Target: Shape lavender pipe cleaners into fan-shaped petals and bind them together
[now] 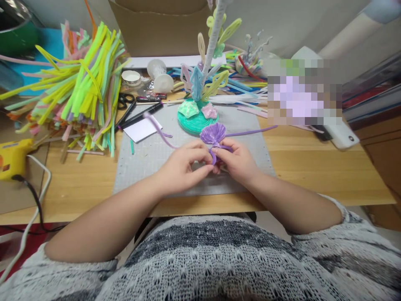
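Note:
Over the grey cutting mat my two hands meet around a purple pipe cleaner shell shape with a ribbed fan top. My left hand pinches a curled purple strand at its lower side. Fingers of my right hand close on the base of the shape, under the fan. Loose purple pipe cleaner ends stick out to the left and to the right. Just behind stands a green round base with a white-wrapped stem, coloured pipe cleaner leaves and small shell and star pieces.
A big pile of pipe cleaners lies at the left, beside a yellow glue gun with its cord. Scissors, black markers, a white card and white spools sit behind the mat. A blurred-out patch covers the right.

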Motion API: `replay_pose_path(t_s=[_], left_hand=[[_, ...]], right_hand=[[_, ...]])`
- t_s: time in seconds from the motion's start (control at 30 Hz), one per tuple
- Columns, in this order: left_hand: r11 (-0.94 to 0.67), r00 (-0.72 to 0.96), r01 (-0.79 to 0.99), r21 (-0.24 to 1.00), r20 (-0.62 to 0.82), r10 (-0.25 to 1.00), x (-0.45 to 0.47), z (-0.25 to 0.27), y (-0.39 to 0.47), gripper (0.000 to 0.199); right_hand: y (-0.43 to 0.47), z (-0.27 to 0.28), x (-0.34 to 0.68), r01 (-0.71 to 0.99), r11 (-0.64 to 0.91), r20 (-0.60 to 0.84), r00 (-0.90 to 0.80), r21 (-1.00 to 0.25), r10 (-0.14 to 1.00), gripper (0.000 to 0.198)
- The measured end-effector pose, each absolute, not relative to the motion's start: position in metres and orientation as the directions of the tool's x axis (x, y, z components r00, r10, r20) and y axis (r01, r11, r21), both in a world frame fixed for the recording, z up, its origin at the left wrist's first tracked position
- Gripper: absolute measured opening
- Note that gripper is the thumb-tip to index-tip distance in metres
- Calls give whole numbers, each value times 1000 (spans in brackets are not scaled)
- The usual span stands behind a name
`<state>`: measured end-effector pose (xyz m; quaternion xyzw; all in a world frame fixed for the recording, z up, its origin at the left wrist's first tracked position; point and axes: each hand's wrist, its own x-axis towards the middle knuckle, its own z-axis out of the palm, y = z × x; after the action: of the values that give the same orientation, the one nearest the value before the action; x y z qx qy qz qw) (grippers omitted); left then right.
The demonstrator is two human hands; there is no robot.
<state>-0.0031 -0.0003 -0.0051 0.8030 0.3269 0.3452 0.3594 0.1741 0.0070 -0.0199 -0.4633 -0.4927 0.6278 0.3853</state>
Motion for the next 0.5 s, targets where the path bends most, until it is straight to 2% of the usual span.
replay_pose_path(t_s=[0.1,0.17,0.3,0.4,0.5], left_hand=[[-451,548,353,820,210,810,-2,-5,-2,21],[-510,551,395,764,248,797,-3,-5,-2,25],[-709,657,194,678,447,607,-4,-2,-6,24],[-656,775,45,753,388,498,-3,3,-10,24],[-571,858,-30,820,314,406,-3,9,-13,22]], right_hand=[[10,-24,175,-69,-246,-218,-274,-967,937,20],[13,-25,176,-84,-248,-221,-249,-965,943,21],[24,-26,179,-167,-256,-229,-166,-952,959,22],[35,-26,183,-234,-236,-224,-77,-943,972,28],[46,-29,188,-320,-158,-183,52,-934,982,28]])
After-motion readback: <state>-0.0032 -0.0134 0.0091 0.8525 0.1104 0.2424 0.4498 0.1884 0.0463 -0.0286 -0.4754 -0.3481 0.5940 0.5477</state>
